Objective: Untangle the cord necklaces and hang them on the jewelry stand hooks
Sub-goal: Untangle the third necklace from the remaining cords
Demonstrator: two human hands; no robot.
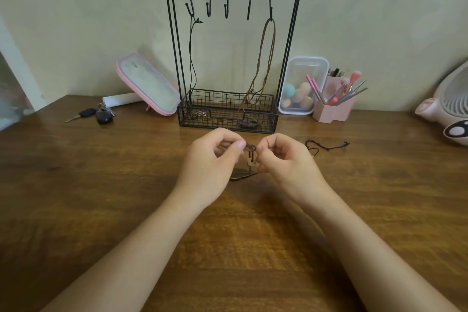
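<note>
Both hands work low over the bench (101, 210), the left hand (210, 159) and right hand (283, 157) each with a grip pinching the brown cord necklace (250, 149) at its knot; untangling is under way. Next comes teasing the loop free for a spare hook (226, 11) on the jewelry stand (174, 45). The pendant beneath is mostly hidden

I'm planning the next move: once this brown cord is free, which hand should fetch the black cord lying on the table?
The right hand, probably. The black cord lies on the table just right of it, while the left hand would have to cross over.
</note>
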